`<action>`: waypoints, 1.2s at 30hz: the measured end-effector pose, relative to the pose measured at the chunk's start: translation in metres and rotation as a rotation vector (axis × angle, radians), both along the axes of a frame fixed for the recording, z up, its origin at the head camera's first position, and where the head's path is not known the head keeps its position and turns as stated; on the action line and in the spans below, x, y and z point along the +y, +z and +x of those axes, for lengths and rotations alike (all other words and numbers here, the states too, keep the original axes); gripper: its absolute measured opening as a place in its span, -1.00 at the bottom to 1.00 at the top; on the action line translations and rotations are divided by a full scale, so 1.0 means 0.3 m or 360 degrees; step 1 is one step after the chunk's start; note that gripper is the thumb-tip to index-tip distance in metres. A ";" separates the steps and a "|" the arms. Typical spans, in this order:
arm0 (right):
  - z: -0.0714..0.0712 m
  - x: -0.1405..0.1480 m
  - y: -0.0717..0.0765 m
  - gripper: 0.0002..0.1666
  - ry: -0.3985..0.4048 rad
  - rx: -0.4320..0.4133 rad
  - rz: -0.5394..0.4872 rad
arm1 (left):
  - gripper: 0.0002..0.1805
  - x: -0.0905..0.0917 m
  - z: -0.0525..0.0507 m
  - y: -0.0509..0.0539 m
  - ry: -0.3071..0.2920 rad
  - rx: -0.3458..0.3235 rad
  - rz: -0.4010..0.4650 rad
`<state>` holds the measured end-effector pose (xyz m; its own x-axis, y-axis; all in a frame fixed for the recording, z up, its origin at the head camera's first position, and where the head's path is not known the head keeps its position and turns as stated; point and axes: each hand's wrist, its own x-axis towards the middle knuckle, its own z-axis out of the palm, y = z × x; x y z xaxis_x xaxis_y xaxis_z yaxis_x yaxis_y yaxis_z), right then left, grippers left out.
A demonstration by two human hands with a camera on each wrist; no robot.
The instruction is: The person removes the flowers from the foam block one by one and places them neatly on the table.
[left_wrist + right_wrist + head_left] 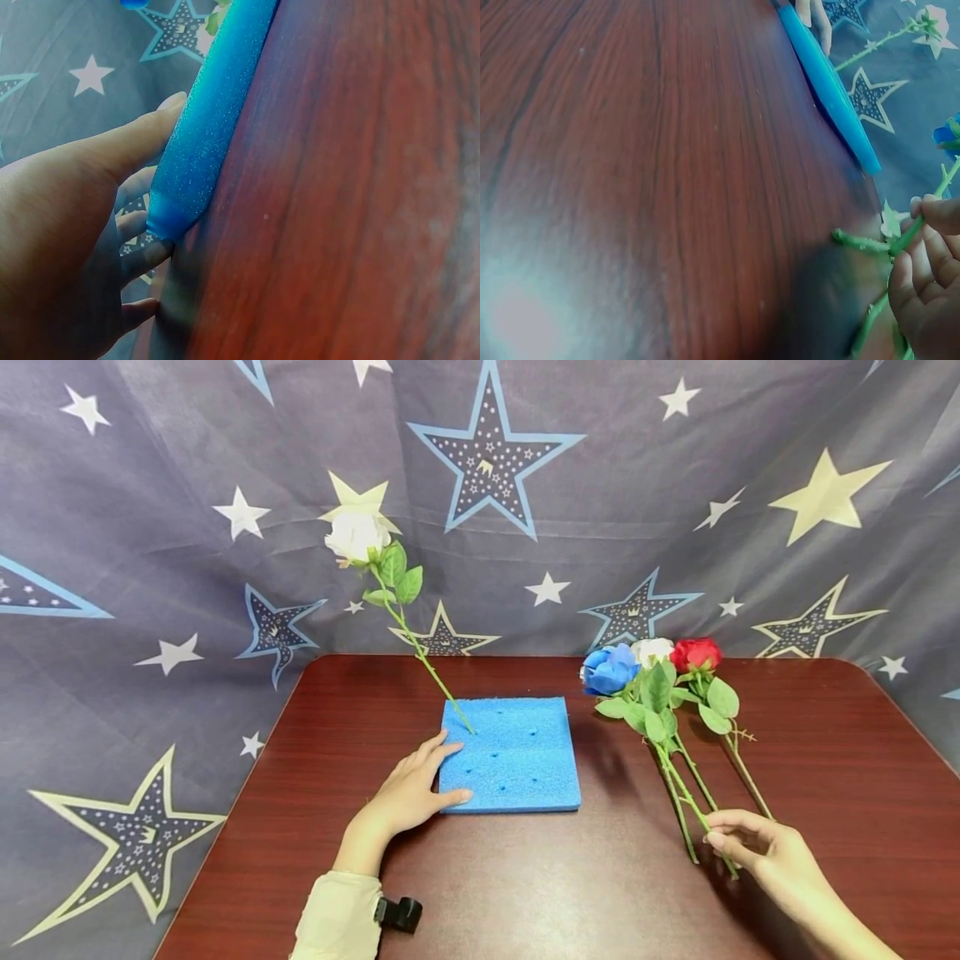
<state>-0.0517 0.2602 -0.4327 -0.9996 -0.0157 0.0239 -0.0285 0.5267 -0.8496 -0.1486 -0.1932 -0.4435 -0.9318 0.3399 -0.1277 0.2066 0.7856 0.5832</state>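
Observation:
A blue foam block (517, 727) with several small holes lies flat on the table. In its upper left hole stands a white rose (357, 537), its green stem tilted to the left. My left hand (411, 789) rests at the block's left edge, thumb and fingers spread and touching it; the left wrist view shows the thumb (142, 139) against the block's side. With thumb and fingertips, my right hand (768, 856) pinches the lower stem of a blue rose (611, 670). Right behind that bloom are a second white rose (651, 650) and a red rose (696, 654).
The dark red wooden table (525, 893) ends at a grey star-patterned cloth (562, 552) hanging behind it. Leaves and stems of the roses on the right overlap closely. A black band (399, 914) sits at the left sleeve.

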 end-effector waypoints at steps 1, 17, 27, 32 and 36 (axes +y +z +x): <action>0.004 0.008 -0.001 -0.80 -0.0013 -0.0002 -0.0007 | -0.14 0.000 0.000 -0.001 -0.0002 0.0001 0.0000; 0.039 0.124 -0.006 -0.75 -0.0159 -0.0025 -0.0004 | -0.14 -0.001 -0.003 -0.007 0.0000 0.0002 0.0000; 0.055 0.193 -0.012 -0.75 -0.0268 -0.0117 0.0023 | -0.14 0.006 0.000 0.001 -0.0006 0.0009 0.0009; 0.054 0.241 -0.006 -0.73 -0.0329 -0.0091 0.0125 | -0.15 0.007 0.002 0.007 -0.0008 0.0008 0.0021; 0.056 0.278 -0.008 -0.76 -0.0363 -0.0082 0.0152 | -0.15 0.006 0.001 0.003 -0.0011 0.0009 0.0012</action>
